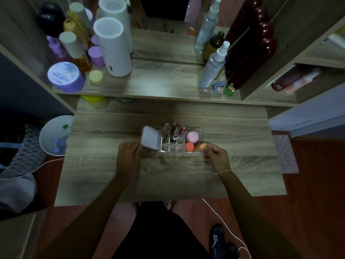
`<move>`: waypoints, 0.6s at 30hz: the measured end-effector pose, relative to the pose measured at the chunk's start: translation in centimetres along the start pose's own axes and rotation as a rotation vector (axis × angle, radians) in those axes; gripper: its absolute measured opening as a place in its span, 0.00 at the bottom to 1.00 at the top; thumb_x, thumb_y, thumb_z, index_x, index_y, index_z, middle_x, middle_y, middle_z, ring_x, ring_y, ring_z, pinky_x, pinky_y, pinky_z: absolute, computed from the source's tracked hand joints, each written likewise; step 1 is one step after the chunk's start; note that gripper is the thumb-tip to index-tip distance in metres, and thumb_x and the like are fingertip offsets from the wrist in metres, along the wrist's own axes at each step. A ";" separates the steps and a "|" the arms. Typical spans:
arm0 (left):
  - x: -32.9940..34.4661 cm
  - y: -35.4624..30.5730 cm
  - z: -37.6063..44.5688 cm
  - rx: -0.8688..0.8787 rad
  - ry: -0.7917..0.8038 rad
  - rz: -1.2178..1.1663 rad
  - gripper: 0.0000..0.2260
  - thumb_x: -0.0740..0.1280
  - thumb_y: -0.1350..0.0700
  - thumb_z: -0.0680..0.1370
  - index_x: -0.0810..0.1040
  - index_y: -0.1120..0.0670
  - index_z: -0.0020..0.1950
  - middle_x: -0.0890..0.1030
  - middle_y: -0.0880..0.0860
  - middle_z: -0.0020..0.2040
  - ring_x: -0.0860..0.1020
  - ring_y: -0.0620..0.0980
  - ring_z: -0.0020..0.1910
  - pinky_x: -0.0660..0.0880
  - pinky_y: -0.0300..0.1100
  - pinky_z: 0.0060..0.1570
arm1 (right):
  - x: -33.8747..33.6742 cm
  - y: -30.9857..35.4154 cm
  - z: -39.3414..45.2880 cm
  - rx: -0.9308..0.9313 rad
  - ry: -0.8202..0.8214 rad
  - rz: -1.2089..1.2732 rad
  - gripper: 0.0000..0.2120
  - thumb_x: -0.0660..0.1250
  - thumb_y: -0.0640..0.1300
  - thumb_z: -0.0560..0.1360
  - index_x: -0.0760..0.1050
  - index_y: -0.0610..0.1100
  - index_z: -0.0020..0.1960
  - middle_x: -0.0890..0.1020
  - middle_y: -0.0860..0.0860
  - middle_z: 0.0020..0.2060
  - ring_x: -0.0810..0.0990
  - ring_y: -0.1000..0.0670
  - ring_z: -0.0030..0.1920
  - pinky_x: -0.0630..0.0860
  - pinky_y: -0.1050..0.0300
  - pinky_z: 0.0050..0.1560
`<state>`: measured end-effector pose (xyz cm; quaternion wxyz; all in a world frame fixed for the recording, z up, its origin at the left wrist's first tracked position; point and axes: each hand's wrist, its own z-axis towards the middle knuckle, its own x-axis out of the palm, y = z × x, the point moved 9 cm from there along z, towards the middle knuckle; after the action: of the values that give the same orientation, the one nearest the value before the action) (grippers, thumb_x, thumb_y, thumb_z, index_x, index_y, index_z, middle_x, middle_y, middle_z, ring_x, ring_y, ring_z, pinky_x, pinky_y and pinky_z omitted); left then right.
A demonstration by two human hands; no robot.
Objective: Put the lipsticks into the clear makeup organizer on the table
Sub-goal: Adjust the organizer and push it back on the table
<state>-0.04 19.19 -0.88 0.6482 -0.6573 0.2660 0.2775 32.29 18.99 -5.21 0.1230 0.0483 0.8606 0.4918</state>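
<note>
Your left hand point(128, 152) has its grip clamped on the white tube point(151, 138) at the left end of the clear makeup organizer point(200, 132); your right hand point(216, 156) pinches an orange-tipped piece point(200, 147) at its right end. The organizer sits mid-desk, toward your edge. Three lipsticks point(174, 129) already stand in its back slots. They look light, stiff and slick, so take each around the barrel. The wood-grain desk point(112, 174) is bare around it; beyond, a shelf point(158, 83) is crowded with bottles, in dim light
</note>
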 end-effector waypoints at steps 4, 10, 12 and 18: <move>0.8 0.3 -1.1 -0.004 0.097 0.042 0.17 0.56 0.58 0.77 0.77 0.64 0.59 0.81 0.65 0.54 0.77 0.62 0.52 0.70 0.55 0.56 | -0.1 -0.1 -0.2 -0.016 -0.042 0.008 0.11 0.64 0.32 0.75 0.77 0.34 0.57 0.76 0.44 0.33 0.70 0.48 0.33 0.69 0.57 0.33; 3.3 0.9 -3.3 0.064 0.326 0.246 0.30 0.51 0.49 0.75 0.62 0.68 0.70 0.64 0.68 0.71 0.60 0.66 0.71 0.52 0.67 0.69 | 0.0 -0.5 -0.1 -0.076 -0.074 -0.002 0.12 0.67 0.35 0.75 0.79 0.44 0.56 0.78 0.41 0.38 0.71 0.45 0.38 0.70 0.56 0.37; 3.5 1.1 -3.4 0.084 0.344 0.283 0.34 0.48 0.45 0.74 0.59 0.67 0.72 0.61 0.67 0.73 0.56 0.66 0.73 0.48 0.66 0.69 | -0.1 -0.7 -0.1 -0.091 -0.086 -0.012 0.12 0.67 0.35 0.74 0.79 0.42 0.57 0.80 0.42 0.39 0.72 0.45 0.39 0.70 0.54 0.38; 4.3 0.9 -3.2 0.116 0.346 0.280 0.33 0.50 0.46 0.73 0.59 0.67 0.72 0.64 0.68 0.71 0.56 0.67 0.73 0.49 0.69 0.68 | -1.2 -0.9 -0.1 -0.134 -0.142 -0.057 0.11 0.67 0.36 0.74 0.80 0.39 0.56 0.83 0.43 0.43 0.77 0.50 0.41 0.72 0.50 0.47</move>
<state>2.43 15.99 -4.57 0.5850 -0.6134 0.4773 0.2318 33.42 18.20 -5.76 0.2005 0.0499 0.8159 0.5400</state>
